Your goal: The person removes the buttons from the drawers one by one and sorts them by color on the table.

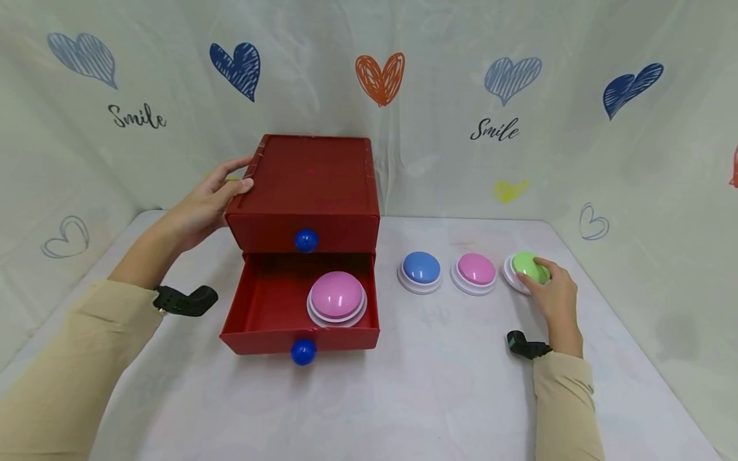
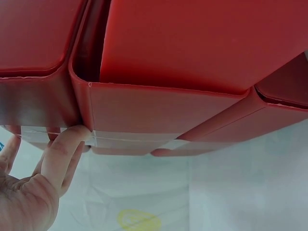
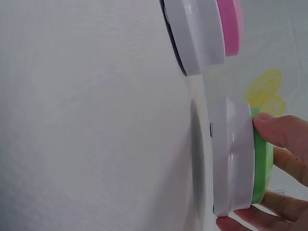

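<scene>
Beige sleeves (image 1: 57, 390) extend from the near side, the left hand (image 1: 202, 202) resting with fingers apart against the left of a red drawer box (image 1: 317, 176), while the right hand (image 1: 557, 293) pinches a green-topped button (image 1: 526, 262) just above the white tabletop (image 1: 438, 384) at right, beside a pink-topped button (image 1: 475, 269).

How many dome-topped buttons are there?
4: a pink button in the open lower drawer, a blue button and a second pink button on the table, and a green button in the right hand; the closed upper drawer could hide more.
</scene>
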{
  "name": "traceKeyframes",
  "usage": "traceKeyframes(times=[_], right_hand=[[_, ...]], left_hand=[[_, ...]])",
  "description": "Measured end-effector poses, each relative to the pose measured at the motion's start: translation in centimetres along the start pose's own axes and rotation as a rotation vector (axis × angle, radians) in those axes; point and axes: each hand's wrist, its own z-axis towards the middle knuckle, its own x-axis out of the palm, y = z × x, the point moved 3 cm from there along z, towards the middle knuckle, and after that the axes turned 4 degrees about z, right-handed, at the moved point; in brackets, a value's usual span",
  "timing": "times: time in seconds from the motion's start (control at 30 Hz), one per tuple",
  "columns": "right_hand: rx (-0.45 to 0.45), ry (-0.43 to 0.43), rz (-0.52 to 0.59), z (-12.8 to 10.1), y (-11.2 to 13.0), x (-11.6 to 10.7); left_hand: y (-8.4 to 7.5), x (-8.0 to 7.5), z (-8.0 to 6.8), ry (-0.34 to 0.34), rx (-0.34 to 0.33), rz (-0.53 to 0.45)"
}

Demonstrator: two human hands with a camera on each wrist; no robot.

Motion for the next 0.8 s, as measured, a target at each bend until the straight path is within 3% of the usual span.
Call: traceKeyframes(times=[0.8], right_hand=[[0.033, 0.047, -0.008, 0.27, -1.00, 0.40]], left_hand=[[-0.01, 0.06, -0.04, 0.007, 0.002, -0.004]])
